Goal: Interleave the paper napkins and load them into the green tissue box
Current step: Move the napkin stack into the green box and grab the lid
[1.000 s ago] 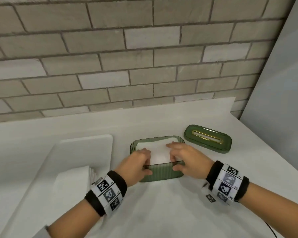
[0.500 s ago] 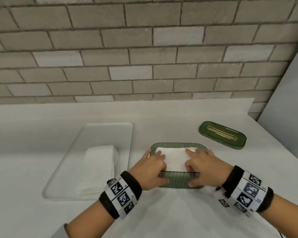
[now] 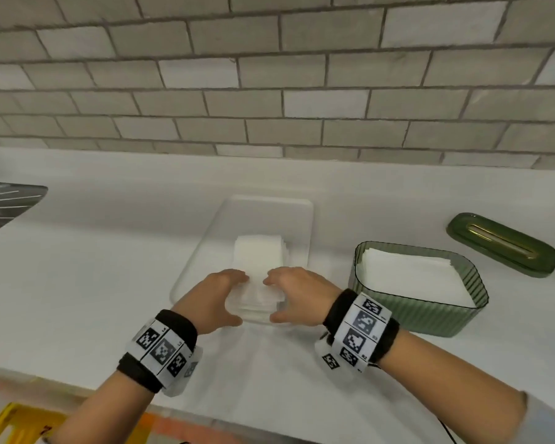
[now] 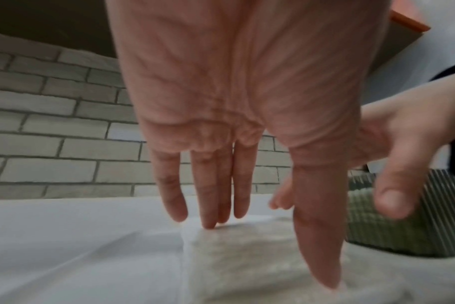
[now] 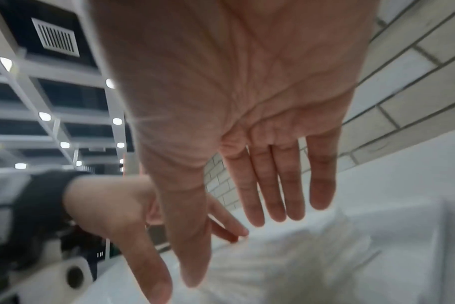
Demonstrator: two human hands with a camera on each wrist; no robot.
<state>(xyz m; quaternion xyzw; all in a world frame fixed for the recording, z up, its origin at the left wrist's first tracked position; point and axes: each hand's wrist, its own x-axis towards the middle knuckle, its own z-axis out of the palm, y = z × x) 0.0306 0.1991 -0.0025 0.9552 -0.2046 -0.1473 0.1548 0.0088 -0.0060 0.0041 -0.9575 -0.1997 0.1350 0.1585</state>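
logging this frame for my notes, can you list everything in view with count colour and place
napkin stack: one, white, on the tray
tray: one, clear, centre of counter
tissue box: one, green, right of tray, napkins inside
lid: one, green with gold slot, behind the box on the right
counter: one, white, below the brick wall
left hand: fingers straight, at the stack's left edge
right hand: fingers straight, at the stack's right edge

Napkin stack on tray, left of tissue box (napkins inside); lid behind-right, all on counter.
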